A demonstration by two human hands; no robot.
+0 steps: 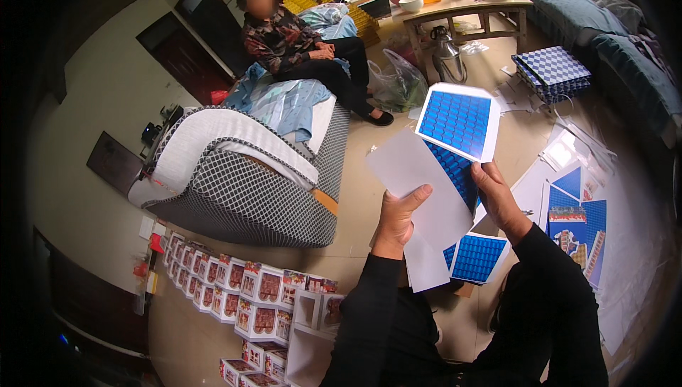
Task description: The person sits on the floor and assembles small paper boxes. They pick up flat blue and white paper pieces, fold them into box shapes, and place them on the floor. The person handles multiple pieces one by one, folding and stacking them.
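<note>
At the far left, rows of white folded-card boxes with red-brown window prints (266, 284) are seen standing on the tiled floor (192, 334). Toward the middle, the left hand (399, 220) is found clamped on a blank white rectangular card sheet (419, 167), its thumb laid across the face; the fingers behind are hidden. The sheet is held up in front of the body, over a dark-blue tile-patterned card (458, 177) partly covered by it. Just beyond, a white-bordered bright-blue tile-patterned card with clipped corners (456, 122) is held raised at its lower right corner. Below, a smaller white-edged blue tile-patterned card (479, 258) is noted near the knees; its support cannot be told. The right hand (501, 199) is observed closed on the raised card's corner, the grip being partly concealed. At the far right, blue printed cut-out sheets (579, 223) are laid on the floor. All cards are judged light and moderately stiff, liable to bend or crease under a hard pinch; the printed faces, appearing glossy, may prove slippery. Hold is best taken flat at the white borders, with opposite edges supported and the clipped corners spared.
</note>
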